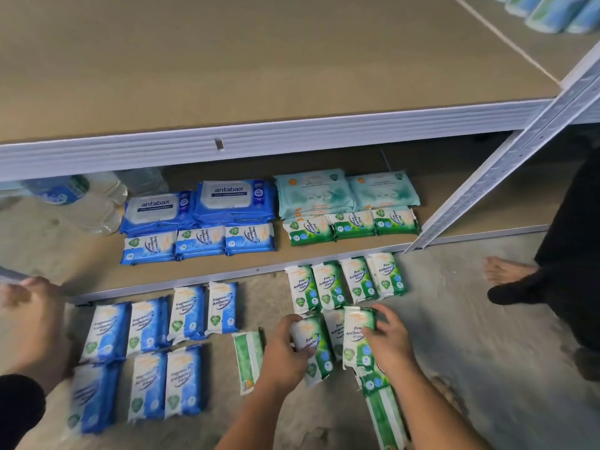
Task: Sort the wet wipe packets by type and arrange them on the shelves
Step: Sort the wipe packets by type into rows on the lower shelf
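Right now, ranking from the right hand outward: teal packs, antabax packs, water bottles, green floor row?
1. Green floor row, just beyond the right hand.
2. Teal packs, shelf right.
3. Antabax packs, shelf middle.
4. Water bottles, shelf far left.

Left hand (285,347) and right hand (388,341) each grip 1 packet (355,332).

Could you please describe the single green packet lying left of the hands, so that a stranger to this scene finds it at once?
On the concrete floor in front of the low shelf, blue packets lie to the left and green Pine packets to the right. The lone packet lies between them, beside the left hand. Unlike its neighbours, it shows a pale striped back, not a printed front.
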A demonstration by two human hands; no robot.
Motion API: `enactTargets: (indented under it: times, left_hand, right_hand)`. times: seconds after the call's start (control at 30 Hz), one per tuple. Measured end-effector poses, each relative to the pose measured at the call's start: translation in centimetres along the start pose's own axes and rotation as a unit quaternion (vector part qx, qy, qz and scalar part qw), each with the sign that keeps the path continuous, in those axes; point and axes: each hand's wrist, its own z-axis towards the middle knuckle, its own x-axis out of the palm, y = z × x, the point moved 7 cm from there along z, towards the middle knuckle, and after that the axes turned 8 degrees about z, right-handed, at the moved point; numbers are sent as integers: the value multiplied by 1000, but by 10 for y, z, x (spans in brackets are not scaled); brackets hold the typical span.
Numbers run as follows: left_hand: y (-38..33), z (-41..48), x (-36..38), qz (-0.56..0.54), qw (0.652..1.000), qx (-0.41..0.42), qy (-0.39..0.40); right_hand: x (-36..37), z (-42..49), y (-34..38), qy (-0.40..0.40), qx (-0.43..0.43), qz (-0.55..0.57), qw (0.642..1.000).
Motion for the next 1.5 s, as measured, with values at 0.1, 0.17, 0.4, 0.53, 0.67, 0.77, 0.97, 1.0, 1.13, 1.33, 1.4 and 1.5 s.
enactTargets:
  times: [0.1, 0.17, 0.4, 0.53, 0.67, 0.77, 0.97, 1.0, 1.13, 1.33, 1.4, 1.5]
  left_hand:
    - [8, 18, 11, -10, 1000, -13, -10]
    - [15, 28, 18, -10, 1000, -20, -15]
    - [37, 52, 28, 19, 998, -27, -45]
    - [39, 58, 29, 48, 996, -9, -68]
    - [42, 61, 30, 52, 995, -15, -79]
    - [43, 63, 32, 50, 996, -18, -76]
    - [42, 63, 31, 66, 995, -8, -77]
    - [42, 60, 29, 69, 995, -7, -78]
    - [44, 44, 14, 85, 993, -18, -85]
    - [62, 7, -21, 138, 983, -46, -109]
    - [70, -1, -30, 138, 981, -67, -123]
    - [77, -11, -41, 142, 978, -89, -128]
  right_hand:
    - [10, 17, -10, 26, 2, -38, 999]
    - [16, 25, -15, 38, 2, -68, 997]
    - [35, 43, -26, 20, -1, -100, 995]
    - [40, 43, -26, -24, -8, -110, 994]
    - [42, 38, -27, -52, -25, -152, 987]
    - [43, 40, -26, -64, -46, -198, 977]
    - [45, 39, -28, -59, -36, -205, 976]
    - [44, 39, -28, -61, -35, -203, 977]
    - [34, 29, -29, -88, -31, -186, 978]
    - [28, -7, -23, -111, -28, -163, 980]
    - [26, -19, -26, -112, -12, -159, 981]
    - [22, -37, -30, -111, 23, -129, 985]
